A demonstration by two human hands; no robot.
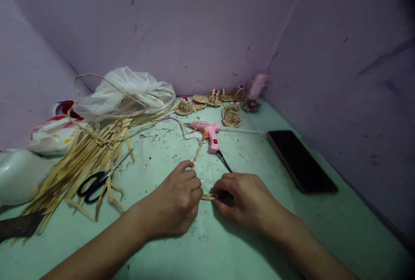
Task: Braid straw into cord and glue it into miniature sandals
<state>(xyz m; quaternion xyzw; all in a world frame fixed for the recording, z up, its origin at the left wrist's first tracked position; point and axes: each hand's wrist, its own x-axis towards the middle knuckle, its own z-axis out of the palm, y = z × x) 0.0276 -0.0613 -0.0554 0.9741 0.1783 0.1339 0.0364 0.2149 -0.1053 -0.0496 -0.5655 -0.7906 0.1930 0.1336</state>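
Observation:
My left hand point(180, 197) is closed on a braided straw cord point(207, 197) near the front middle of the table. The short doubled piece of cord runs between both hands. With thumb and fingers pinched, my right hand point(243, 197) grips its other end. From my left hand the cord leads up past a pink glue gun point(210, 133) and off to the left in a loose line. The glue gun lies on its side just beyond my hands, a white glue stick at its back and a black cable at its handle. My fingers hide part of the cord.
Black-handled scissors point(100, 180) lie on the left by a bundle of dry straw strips point(74, 163). A white plastic bag point(129, 89) sits behind. Several small woven slippers point(231, 115) stand at the back. A phone point(301, 161) rests at right; purple walls enclose the table.

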